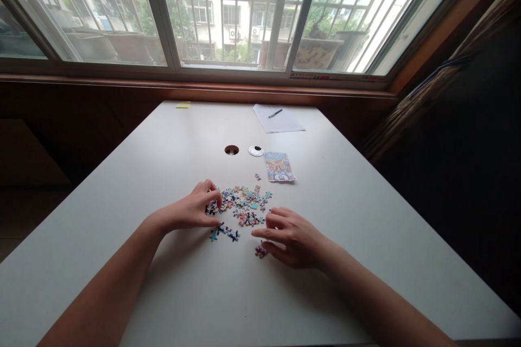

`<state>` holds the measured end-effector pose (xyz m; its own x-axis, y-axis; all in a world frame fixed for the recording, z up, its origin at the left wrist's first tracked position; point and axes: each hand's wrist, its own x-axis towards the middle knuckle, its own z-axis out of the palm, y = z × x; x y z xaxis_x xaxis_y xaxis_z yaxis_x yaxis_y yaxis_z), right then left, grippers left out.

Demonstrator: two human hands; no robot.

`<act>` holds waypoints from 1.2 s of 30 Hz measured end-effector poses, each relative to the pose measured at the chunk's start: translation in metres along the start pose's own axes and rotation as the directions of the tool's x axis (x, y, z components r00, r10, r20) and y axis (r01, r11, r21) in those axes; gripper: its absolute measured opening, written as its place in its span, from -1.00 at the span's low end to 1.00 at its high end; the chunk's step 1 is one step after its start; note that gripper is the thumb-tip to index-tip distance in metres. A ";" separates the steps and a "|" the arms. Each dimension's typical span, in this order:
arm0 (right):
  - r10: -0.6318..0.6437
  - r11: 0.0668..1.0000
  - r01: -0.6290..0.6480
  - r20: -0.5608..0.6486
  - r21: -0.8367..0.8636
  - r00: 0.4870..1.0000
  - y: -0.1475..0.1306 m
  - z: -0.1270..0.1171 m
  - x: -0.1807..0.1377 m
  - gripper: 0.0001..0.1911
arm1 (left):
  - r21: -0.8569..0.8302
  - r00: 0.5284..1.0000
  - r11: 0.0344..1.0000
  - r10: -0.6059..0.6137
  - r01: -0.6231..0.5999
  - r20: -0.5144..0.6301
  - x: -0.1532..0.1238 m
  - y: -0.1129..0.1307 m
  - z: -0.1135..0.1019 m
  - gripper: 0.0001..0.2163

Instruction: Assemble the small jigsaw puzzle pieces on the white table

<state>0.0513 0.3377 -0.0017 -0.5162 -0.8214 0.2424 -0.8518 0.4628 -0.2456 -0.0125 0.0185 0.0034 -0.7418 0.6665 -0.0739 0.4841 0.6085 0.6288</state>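
Note:
A loose heap of small colourful jigsaw pieces (244, 203) lies on the white table (163, 162). My left hand (195, 209) rests at the heap's left edge, fingers curled and pinching a piece there. Just below it lies a short joined strip of blue pieces (224, 232). My right hand (291, 236) is to the right of the heap, fingers bent, thumb beside a small piece (260, 251) on the table; whether it grips the piece I cannot make out. A colourful picture card (279, 166) lies beyond the heap.
A round cable hole (232, 149) and its white cap (256, 150) sit mid-table. A sheet of paper (280, 122) with a pen (275, 113) lies at the far edge, a yellow sticky note (183, 104) at the far left. Windows run behind the table.

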 end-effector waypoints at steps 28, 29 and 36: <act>-0.035 0.999 0.035 -0.015 -0.030 0.999 -0.005 0.000 0.000 -0.78 | 0.197 0.935 0.939 0.314 -0.280 -0.164 0.010 0.024 0.027 -0.77; -0.031 0.999 0.031 -0.015 -0.021 0.999 -0.004 0.000 -0.001 -0.78 | 0.219 0.923 0.928 0.341 -0.301 -0.178 0.011 0.022 0.027 -0.81; -0.005 1.000 0.006 -0.038 0.030 0.999 0.004 -0.004 -0.007 -0.78 | 0.343 0.854 0.861 0.465 -0.375 -0.234 0.014 0.015 0.028 -0.83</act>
<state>0.0511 0.3462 -0.0005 -0.5149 -0.8106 0.2791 -0.8519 0.4474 -0.2722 -0.0022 0.0493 -0.0098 -0.5165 0.7513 0.4108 0.8545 0.4214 0.3036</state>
